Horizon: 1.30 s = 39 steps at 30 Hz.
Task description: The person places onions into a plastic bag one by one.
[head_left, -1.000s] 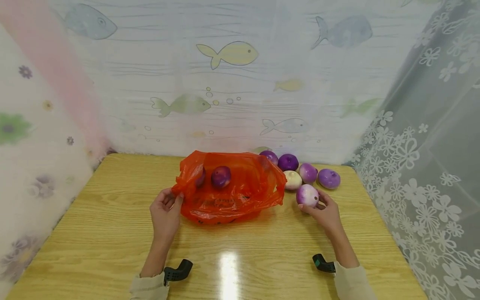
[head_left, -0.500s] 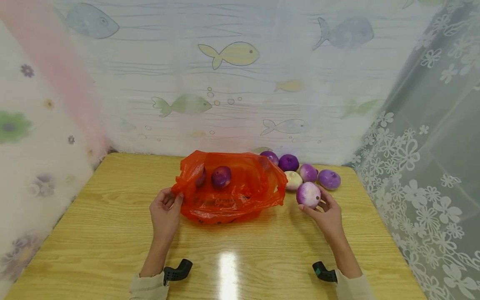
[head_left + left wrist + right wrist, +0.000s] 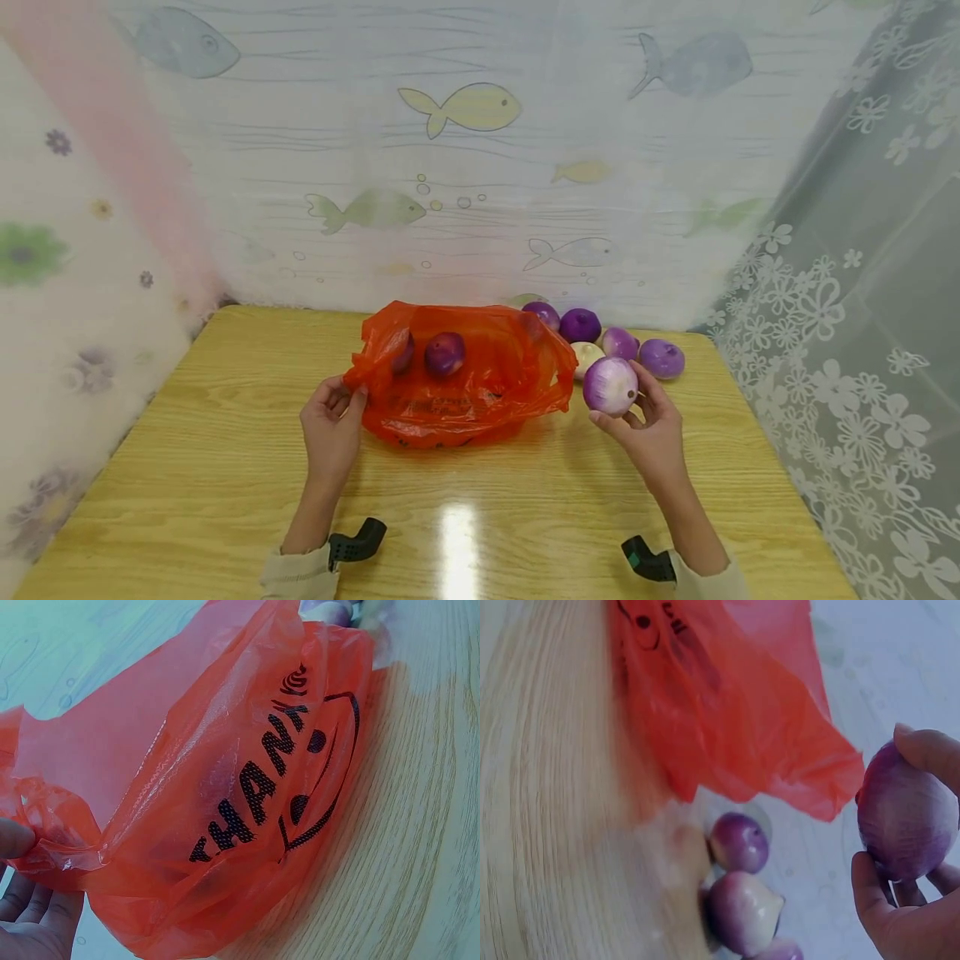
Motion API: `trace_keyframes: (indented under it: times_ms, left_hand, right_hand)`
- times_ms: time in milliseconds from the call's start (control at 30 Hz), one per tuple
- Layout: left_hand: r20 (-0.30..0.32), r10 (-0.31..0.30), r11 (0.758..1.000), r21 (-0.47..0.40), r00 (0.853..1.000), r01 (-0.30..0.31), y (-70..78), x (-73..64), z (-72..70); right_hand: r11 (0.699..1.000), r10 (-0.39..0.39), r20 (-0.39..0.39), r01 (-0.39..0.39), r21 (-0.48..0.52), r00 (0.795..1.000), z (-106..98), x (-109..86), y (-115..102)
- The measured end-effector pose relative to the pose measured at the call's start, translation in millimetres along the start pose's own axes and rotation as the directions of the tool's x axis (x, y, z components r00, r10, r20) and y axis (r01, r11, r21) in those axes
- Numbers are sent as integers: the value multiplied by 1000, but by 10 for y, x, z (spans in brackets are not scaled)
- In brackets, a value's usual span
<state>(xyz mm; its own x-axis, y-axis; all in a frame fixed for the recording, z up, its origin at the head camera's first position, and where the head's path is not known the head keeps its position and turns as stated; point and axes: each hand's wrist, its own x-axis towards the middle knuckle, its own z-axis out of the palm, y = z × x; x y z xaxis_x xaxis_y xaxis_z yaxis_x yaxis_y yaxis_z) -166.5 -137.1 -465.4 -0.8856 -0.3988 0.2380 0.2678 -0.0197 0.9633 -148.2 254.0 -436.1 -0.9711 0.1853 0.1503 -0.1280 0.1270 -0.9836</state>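
My left hand pinches the left handle side of a red plastic bag, whose mouth gapes toward me. Inside it I see a dark purple onion, with a second one partly hidden behind the bag's left fold. Black "THANK YOU" lettering and a smiling face show on the bag in the left wrist view. To the right of the bag my right hand grips a purple-and-white onion between thumb and fingers, held above the table. The same onion fills the hand in the right wrist view.
Behind the held onion several more lie grouped at the table's back right: a dark purple onion, a white onion and a light purple onion among them. A fish-patterned curtain hangs behind the wooden table.
My right hand has lifted the purple-and-white onion up off the table area and shifted it slightly left, toward the bag. The left hand and the bag have stayed in place.
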Motion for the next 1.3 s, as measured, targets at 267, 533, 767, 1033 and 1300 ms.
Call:
trace_keyframes:
  times_ms: [267, 533, 767, 1033, 1300]
  left_hand:
    - [1, -19, 1000, -5, 1000, 19, 1, 4, 22]
    - [8, -18, 1000, -12, 1000, 18, -14, -14, 26]
    - [13, -16, 1000, 3, 1000, 16, -24, -25, 26]
    - [13, -6, 1000, -1, 1000, 6, -27, -19, 18]
    - [8, 3, 1000, -18, 1000, -3, -18, -13, 15]
  right_hand:
    - [996, -93, 80, 94, -1, 992, 213, -102, -78]
    - [986, -164, 116, 159, 45, 980, 415, -199, -113]
    - [972, -229, 156, 218, 82, 961, 514, -212, -148]
    - [972, -229, 191, 215, 89, 955, 672, -182, -203]
    - [981, -189, 221, 175, 80, 957, 856, -143, -240]
